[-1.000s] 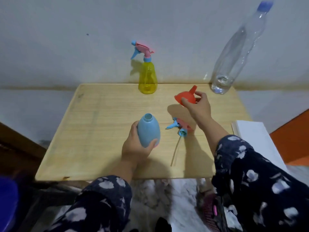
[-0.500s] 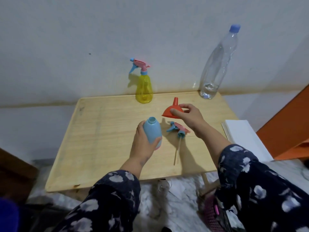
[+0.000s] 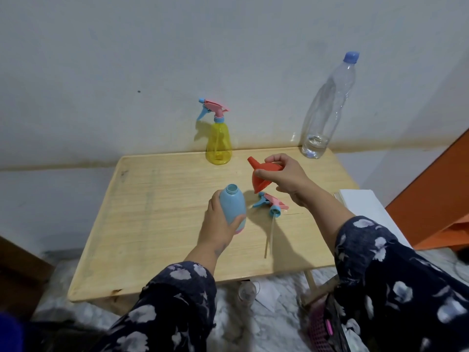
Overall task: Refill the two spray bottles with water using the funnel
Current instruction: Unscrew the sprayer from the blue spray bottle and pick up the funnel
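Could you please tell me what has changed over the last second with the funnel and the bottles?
The right hand has carried the red funnel from beyond the loose spray head toward the open blue bottle and turned it, so its spout now points up and left. The left hand still grips the blue bottle upright on the table. The yellow bottle, water bottle and spray head have not moved.

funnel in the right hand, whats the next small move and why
Probably turn the funnel spout-down and seat it in the open neck of the blue bottle. The right hand holds it with the spout pointing up and left, while the left hand steadies the uncapped bottle.
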